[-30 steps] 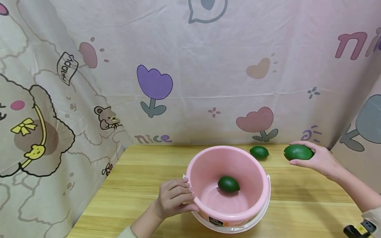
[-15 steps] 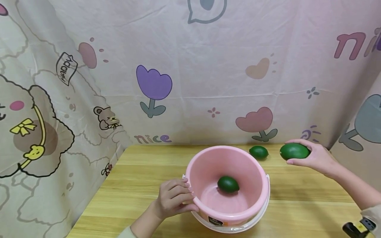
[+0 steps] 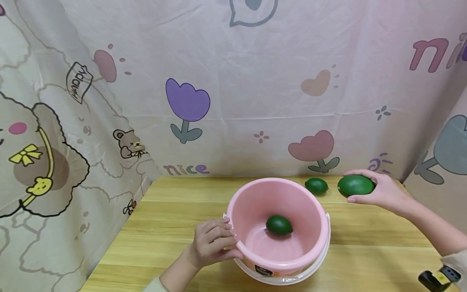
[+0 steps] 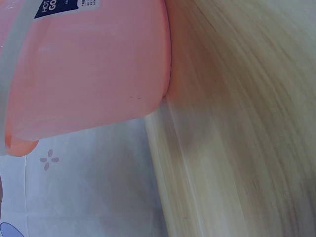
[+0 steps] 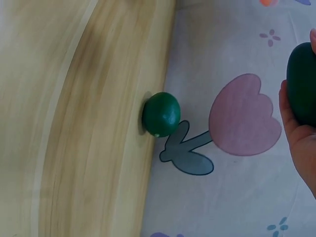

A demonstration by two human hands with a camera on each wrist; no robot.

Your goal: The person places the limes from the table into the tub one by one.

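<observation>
Left grip (image 3: 215, 242) holds round pink plastic bucket (image 3: 279, 265) by rim, presumably to steady it. Right grip (image 3: 388, 194) pinches smooth green oval fruit (image 3: 354, 186), thumb opposing fingers.

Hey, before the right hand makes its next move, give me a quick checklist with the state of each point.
1. Right hand has the held green fruit between thumb and fingers: ok.
2. Left hand holds the pink bucket at its rim: ok for contact; how firmly, cannot tell.
3. White handle down and out of the opening: ok, it hangs along the near side.
4. Bare floor beside the fruit in the bucket: ok.
5. Held fruit over the opening: not ok, it is off to the right.
6. Held fruit apart from the fruit on the table: ok.
</observation>
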